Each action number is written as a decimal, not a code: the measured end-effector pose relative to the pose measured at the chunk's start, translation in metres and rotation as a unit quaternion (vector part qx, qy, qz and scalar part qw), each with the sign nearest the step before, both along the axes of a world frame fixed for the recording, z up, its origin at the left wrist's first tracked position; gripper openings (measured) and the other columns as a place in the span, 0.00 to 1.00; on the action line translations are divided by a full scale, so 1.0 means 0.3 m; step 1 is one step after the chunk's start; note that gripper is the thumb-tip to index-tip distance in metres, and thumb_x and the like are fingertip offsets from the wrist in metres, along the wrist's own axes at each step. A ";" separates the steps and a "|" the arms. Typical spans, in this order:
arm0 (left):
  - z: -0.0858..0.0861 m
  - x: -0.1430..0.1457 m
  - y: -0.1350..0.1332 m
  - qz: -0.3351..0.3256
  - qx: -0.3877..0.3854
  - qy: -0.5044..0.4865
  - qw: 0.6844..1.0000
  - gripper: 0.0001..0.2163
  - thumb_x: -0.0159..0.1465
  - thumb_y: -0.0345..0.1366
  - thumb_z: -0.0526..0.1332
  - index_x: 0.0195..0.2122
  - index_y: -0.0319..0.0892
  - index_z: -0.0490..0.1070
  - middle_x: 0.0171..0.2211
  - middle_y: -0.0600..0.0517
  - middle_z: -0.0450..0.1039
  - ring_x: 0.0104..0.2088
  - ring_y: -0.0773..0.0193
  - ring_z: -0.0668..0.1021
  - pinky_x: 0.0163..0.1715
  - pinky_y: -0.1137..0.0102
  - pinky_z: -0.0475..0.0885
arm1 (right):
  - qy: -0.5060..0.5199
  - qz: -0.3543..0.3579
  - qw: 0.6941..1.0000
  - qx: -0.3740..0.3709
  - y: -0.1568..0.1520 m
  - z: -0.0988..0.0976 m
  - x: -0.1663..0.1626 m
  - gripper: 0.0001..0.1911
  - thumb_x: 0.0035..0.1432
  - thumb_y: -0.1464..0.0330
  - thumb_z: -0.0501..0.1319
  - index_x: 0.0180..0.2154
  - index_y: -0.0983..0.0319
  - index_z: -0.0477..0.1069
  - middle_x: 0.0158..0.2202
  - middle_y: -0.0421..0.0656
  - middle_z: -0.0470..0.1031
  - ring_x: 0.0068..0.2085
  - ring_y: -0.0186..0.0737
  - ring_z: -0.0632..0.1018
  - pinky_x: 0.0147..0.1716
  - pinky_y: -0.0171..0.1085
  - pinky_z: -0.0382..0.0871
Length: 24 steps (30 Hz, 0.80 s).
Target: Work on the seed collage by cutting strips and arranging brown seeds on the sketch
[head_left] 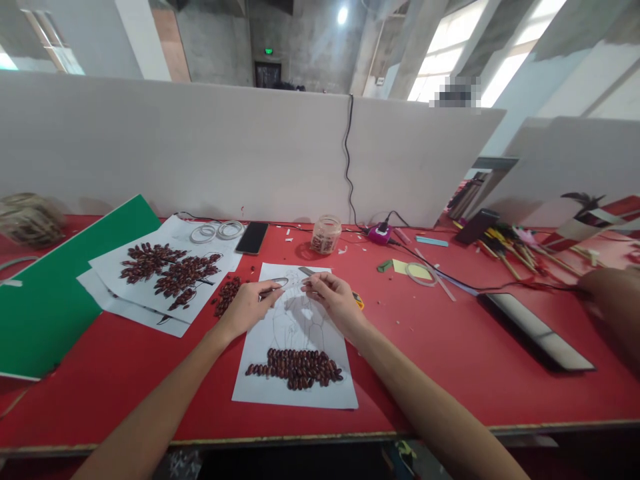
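My left hand [253,305] is closed in a pinch around a slim metal tool [281,281] that looks like tweezers. Facing it, my right hand [333,300] pinches a flat grey strip [306,271], whose kind I cannot make out. Both hands hover over the upper part of a white sheet [320,397] with a pencil drawing. Rows of dark red-brown beans [303,367] cover the drawing's lower part. A loose heap of beans [229,295] lies beside the sheet, by my left wrist. Something yellow [358,300] shows partly behind my right hand.
Left are bean-covered sheets [145,300] and a green board [75,287]. A phone [253,238], glass jar [326,235] and purple power adapter [380,233] stand behind. A dark tablet-like slab [537,332] lies right, near another person's arm [613,307]. A white partition [225,153] rises behind.
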<state>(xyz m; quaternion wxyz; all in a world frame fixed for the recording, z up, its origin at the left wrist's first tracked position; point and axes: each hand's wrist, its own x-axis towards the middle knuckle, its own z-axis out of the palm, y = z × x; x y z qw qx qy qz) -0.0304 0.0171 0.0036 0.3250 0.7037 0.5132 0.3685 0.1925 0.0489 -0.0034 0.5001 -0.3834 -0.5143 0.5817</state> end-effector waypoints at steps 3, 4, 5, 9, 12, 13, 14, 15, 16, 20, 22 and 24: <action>-0.003 -0.001 0.005 -0.002 0.027 -0.003 1.000 0.15 0.70 0.46 0.58 0.41 0.41 0.79 0.36 0.50 0.82 0.34 0.61 0.80 0.36 0.71 0.73 | 0.025 -0.032 0.999 -0.008 0.010 -0.007 0.009 0.20 0.52 0.50 0.71 0.33 0.60 0.73 0.33 0.44 0.80 0.36 0.40 0.81 0.40 0.40 0.76; -0.004 0.001 0.005 0.002 0.038 -0.003 0.999 0.15 0.70 0.46 0.58 0.41 0.41 0.79 0.38 0.50 0.82 0.37 0.60 0.80 0.39 0.70 0.74 | 0.029 -0.044 0.999 -0.007 0.013 -0.010 0.009 0.20 0.51 0.51 0.71 0.33 0.60 0.73 0.32 0.43 0.79 0.34 0.39 0.80 0.40 0.39 0.76; -0.004 0.003 0.005 0.008 0.048 -0.002 0.999 0.15 0.70 0.46 0.59 0.41 0.41 0.79 0.39 0.50 0.82 0.38 0.59 0.81 0.40 0.70 0.74 | 0.030 -0.055 0.998 -0.004 0.017 -0.014 0.008 0.20 0.51 0.51 0.71 0.33 0.60 0.73 0.32 0.42 0.79 0.33 0.38 0.80 0.39 0.39 0.76; -0.004 0.006 0.000 0.035 0.094 0.023 0.995 0.14 0.70 0.44 0.59 0.42 0.42 0.79 0.42 0.49 0.82 0.40 0.58 0.82 0.42 0.69 0.75 | 0.013 -0.096 0.995 0.017 0.033 -0.035 0.010 0.21 0.50 0.53 0.71 0.38 0.60 0.74 0.32 0.42 0.78 0.32 0.38 0.79 0.38 0.40 0.74; -0.002 -0.004 -0.003 0.050 0.138 0.061 0.987 0.11 0.70 0.41 0.58 0.43 0.43 0.79 0.43 0.49 0.82 0.40 0.59 0.82 0.45 0.67 0.75 | -0.025 -0.127 0.991 0.046 0.041 -0.037 0.030 0.20 0.52 0.55 0.71 0.41 0.60 0.74 0.31 0.41 0.78 0.34 0.39 0.78 0.39 0.41 0.73; -0.001 -0.009 -0.003 0.055 0.150 0.073 0.984 0.10 0.70 0.40 0.58 0.43 0.43 0.79 0.43 0.49 0.82 0.40 0.59 0.81 0.45 0.66 0.74 | -0.040 -0.135 0.988 0.059 0.040 -0.032 0.038 0.19 0.53 0.55 0.70 0.42 0.60 0.75 0.33 0.42 0.78 0.35 0.40 0.78 0.40 0.41 0.73; -0.002 -0.013 -0.003 0.056 0.160 0.084 0.982 0.10 0.71 0.39 0.58 0.43 0.43 0.79 0.43 0.49 0.81 0.40 0.59 0.81 0.46 0.65 0.74 | -0.056 -0.141 0.986 0.073 0.038 -0.024 0.045 0.18 0.54 0.56 0.69 0.42 0.60 0.75 0.35 0.43 0.79 0.37 0.41 0.78 0.42 0.42 0.73; -0.003 -0.015 -0.004 0.053 0.169 0.093 0.980 0.10 0.71 0.38 0.58 0.43 0.43 0.78 0.43 0.49 0.81 0.41 0.59 0.81 0.47 0.64 0.74 | -0.069 -0.144 0.984 0.084 0.033 -0.015 0.049 0.17 0.55 0.57 0.69 0.42 0.60 0.75 0.37 0.44 0.79 0.40 0.43 0.78 0.44 0.42 0.72; -0.004 -0.016 -0.004 0.042 0.177 0.101 0.978 0.10 0.71 0.37 0.58 0.43 0.43 0.78 0.43 0.49 0.81 0.42 0.58 0.81 0.49 0.63 0.73 | -0.085 -0.143 0.981 0.101 0.026 -0.006 0.048 0.16 0.56 0.57 0.68 0.42 0.60 0.76 0.41 0.45 0.79 0.43 0.44 0.78 0.46 0.43 0.72; -0.017 -0.004 -0.007 -0.030 0.205 0.139 0.968 0.10 0.71 0.35 0.57 0.46 0.44 0.78 0.43 0.49 0.82 0.45 0.56 0.79 0.54 0.58 0.70 | -0.210 -0.052 0.940 0.263 -0.013 0.015 0.016 0.20 0.64 0.62 0.63 0.56 0.58 0.72 0.57 0.49 0.75 0.58 0.48 0.74 0.58 0.47 0.66; -0.024 0.002 -0.008 -0.044 0.215 0.150 0.964 0.10 0.71 0.34 0.57 0.47 0.44 0.78 0.43 0.50 0.82 0.45 0.55 0.79 0.55 0.56 0.69 | -0.273 0.009 0.903 0.333 -0.029 0.012 -0.001 0.22 0.66 0.64 0.60 0.61 0.58 0.67 0.60 0.50 0.73 0.61 0.49 0.72 0.60 0.49 0.63; -0.028 0.004 -0.006 -0.037 0.220 0.151 0.963 0.10 0.71 0.34 0.57 0.47 0.44 0.78 0.44 0.50 0.82 0.45 0.55 0.79 0.56 0.55 0.69 | -0.304 0.032 0.885 0.351 -0.038 0.008 -0.008 0.20 0.68 0.66 0.59 0.60 0.57 0.68 0.58 0.49 0.75 0.59 0.49 0.74 0.59 0.51 0.64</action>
